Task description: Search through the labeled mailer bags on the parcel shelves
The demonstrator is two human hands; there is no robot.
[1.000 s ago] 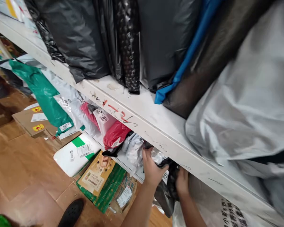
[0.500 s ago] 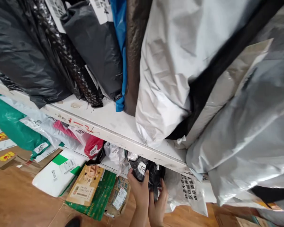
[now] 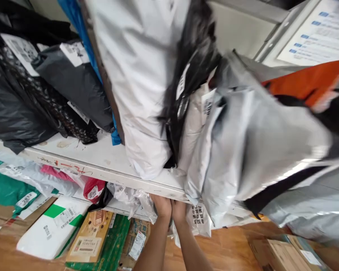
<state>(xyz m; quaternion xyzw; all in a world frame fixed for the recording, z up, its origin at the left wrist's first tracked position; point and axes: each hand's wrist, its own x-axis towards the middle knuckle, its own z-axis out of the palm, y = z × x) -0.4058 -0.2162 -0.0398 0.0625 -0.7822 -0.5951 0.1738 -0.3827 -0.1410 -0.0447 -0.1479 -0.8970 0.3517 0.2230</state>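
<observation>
Under the scuffed white shelf board (image 3: 101, 158) both hands reach in together, left hand (image 3: 161, 206) beside right hand (image 3: 178, 209), grip hidden, nearest the crinkled white plastic parcel (image 3: 199, 220); best pulled out low and steadily.

Two hands, the left hand (image 3: 161, 206) and the right hand (image 3: 179, 210), reach under one white shelf (image 3: 101, 158). One red parcel (image 3: 93, 189) and one green parcel (image 3: 5, 189) lie below it.

I see crinkled clear-and-white plastic mailer bags (image 3: 135, 195) bunched on the lower shelf, just left of my hands, printed labels showing. A white plastic mailer bag with black printed characters (image 3: 199, 220) hangs just right of them, under the white metal shelf edge (image 3: 101, 171).
</observation>
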